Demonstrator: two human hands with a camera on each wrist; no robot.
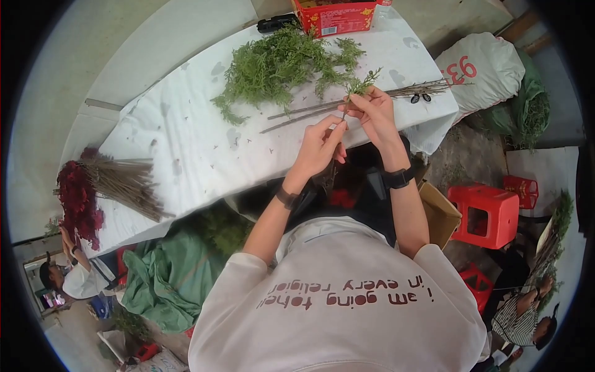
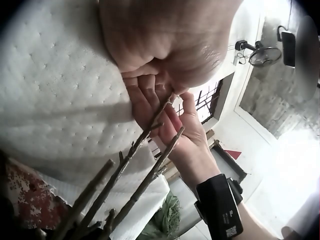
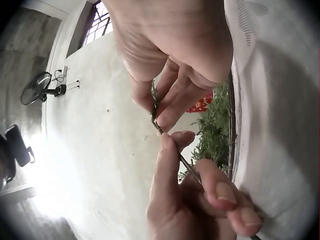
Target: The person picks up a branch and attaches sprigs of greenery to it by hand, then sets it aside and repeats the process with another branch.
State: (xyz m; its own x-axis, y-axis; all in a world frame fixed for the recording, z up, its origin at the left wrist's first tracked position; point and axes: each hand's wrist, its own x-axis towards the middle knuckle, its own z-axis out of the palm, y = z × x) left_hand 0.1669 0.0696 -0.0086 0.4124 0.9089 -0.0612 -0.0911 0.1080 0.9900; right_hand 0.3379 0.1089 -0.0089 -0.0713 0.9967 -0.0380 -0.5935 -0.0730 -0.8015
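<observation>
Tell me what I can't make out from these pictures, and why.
Right wrist view: the part of the held stem that the left hand covers with its fingertips.
Left wrist view: the lower ends of the twigs, cut off by the bottom edge.
Head view: fine print on the red box, too small to read.
Head view: what fills the white sack, hidden by its own cloth.

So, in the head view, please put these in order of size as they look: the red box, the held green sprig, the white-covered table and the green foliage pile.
1. White-covered table
2. Green foliage pile
3. Red box, cut off by the top edge
4. Held green sprig
</observation>
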